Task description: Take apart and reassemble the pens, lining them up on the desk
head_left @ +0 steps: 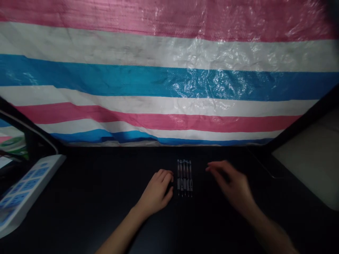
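Several pens [184,178] lie side by side in a neat row on the black tabletop [106,197]. Their barrels look clear, with dark grips and thin tips pointing toward me. Just left of the row, my left hand [159,190] rests on the table, fingers loosely bent and thumb apart from them, close to the leftmost pen; I see nothing held in it. To the right of the pens, my right hand [230,181] is raised a little, thumb and forefinger pinched together. It is slightly blurred, and whatever is between the fingertips, if anything, cannot be made out.
A white power strip [34,192] with blue socket panels lies along the left edge. Behind the table hangs a pink, white and blue striped plastic sheet [169,81]. A dark frame [296,120] slants down at the right, beside a pale panel [312,158].
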`<action>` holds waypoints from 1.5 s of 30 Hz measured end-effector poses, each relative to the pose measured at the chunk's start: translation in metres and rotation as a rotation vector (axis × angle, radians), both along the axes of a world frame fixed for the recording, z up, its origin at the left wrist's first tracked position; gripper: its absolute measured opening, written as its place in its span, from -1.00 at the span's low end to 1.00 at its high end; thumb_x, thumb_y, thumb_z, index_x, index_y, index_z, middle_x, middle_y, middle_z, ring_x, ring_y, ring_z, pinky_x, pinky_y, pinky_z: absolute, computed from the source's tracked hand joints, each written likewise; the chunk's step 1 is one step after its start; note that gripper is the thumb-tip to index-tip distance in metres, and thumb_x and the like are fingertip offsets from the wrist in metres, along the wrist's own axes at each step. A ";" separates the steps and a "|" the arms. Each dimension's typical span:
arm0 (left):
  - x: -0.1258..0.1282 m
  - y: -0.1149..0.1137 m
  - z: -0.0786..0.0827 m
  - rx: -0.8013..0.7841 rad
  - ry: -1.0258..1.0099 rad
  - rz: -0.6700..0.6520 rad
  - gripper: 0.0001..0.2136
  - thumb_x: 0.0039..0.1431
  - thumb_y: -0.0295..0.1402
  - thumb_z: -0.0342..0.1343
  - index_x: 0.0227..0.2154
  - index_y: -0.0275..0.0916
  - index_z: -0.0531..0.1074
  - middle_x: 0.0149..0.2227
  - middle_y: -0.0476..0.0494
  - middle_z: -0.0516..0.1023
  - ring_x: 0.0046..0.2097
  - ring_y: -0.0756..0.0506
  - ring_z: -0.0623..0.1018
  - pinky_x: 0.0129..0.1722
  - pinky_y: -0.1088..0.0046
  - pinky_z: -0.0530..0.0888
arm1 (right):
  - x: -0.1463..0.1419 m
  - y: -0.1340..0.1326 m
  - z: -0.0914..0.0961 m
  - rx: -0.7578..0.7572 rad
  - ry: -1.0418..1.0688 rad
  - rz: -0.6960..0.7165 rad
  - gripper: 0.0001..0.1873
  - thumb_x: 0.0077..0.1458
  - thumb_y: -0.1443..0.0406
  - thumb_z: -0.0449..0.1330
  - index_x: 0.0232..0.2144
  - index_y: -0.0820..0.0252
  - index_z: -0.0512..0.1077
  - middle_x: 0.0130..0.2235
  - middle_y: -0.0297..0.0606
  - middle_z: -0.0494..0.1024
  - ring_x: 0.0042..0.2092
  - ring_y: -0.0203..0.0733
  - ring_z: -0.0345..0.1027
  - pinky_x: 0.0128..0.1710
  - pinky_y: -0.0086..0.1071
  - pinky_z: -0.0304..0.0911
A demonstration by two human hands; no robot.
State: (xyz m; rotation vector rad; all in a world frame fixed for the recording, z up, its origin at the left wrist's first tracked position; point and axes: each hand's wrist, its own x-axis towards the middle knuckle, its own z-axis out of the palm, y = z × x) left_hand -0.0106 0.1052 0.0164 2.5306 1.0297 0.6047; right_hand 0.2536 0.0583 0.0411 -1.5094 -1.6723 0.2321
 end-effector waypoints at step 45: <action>0.007 -0.006 -0.008 0.149 0.126 -0.158 -0.76 0.24 -0.56 -0.04 -0.16 -0.16 0.44 0.06 -0.17 0.39 -0.11 -0.13 0.42 -0.12 0.28 0.39 | -0.029 -0.015 -0.016 -0.392 0.423 0.171 -0.83 0.18 0.25 0.10 -0.33 0.20 0.46 -0.43 -0.29 0.49 -0.46 -0.29 0.31 -0.48 -0.43 0.20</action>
